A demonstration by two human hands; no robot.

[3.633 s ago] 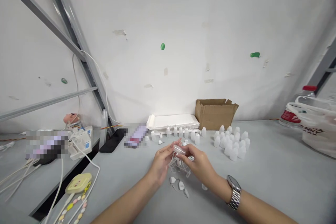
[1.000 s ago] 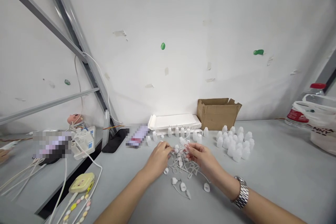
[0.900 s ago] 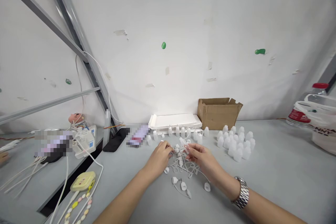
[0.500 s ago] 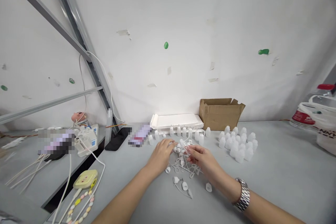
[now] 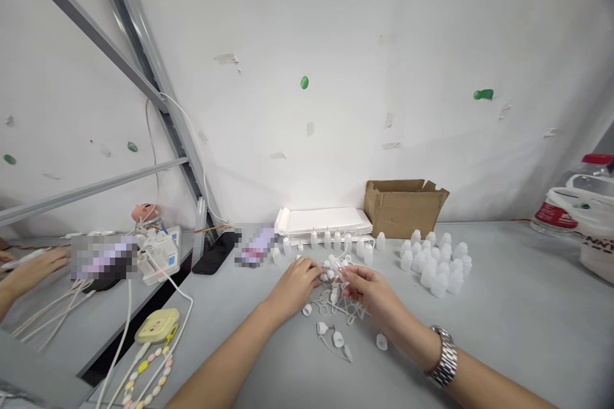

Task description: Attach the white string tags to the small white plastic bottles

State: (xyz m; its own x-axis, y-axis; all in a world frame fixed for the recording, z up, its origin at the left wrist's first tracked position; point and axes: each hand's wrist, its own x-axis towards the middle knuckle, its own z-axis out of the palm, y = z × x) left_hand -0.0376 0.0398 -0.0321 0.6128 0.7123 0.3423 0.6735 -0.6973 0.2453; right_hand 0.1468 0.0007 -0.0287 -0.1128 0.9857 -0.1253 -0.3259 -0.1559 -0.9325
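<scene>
A small translucent bottle [image 5: 334,262] leaned at a tilt above the grey table [image 5: 508,313], pinched between the thumb and fingers of the right hand [image 5: 368,282], as I followed the work over a remote feed from the head camera. The left hand [image 5: 296,286] was just beside it, fingers bent and drawn narrow over a tangle of white caps [image 5: 334,294] with thin looped straps; whether those fingertips gripped a cap I could not tell (they overlapped the pale parts at my end). Nearer the camera lay a few loose caps [image 5: 338,339], one of them trailing a strap, and a single cap [image 5: 382,341] sat apart, near the right forearm, which wore a metal-band watch [image 5: 446,361].

Beyond the hands, a row of bottles [image 5: 314,241] stood upright before a stack of flat white pieces [image 5: 323,222], and a dense cluster of bottles [image 5: 439,284] stood to the right, in front of an open cardboard box [image 5: 401,214]. Farther out, a black phone [image 5: 215,254] and a yellow device [image 5: 157,326] with a beaded strap lay on the left, while a white bag [image 5: 599,236] occupied the right edge. At far left, a co-worker's hand [image 5: 45,262] rested near some white cables.
</scene>
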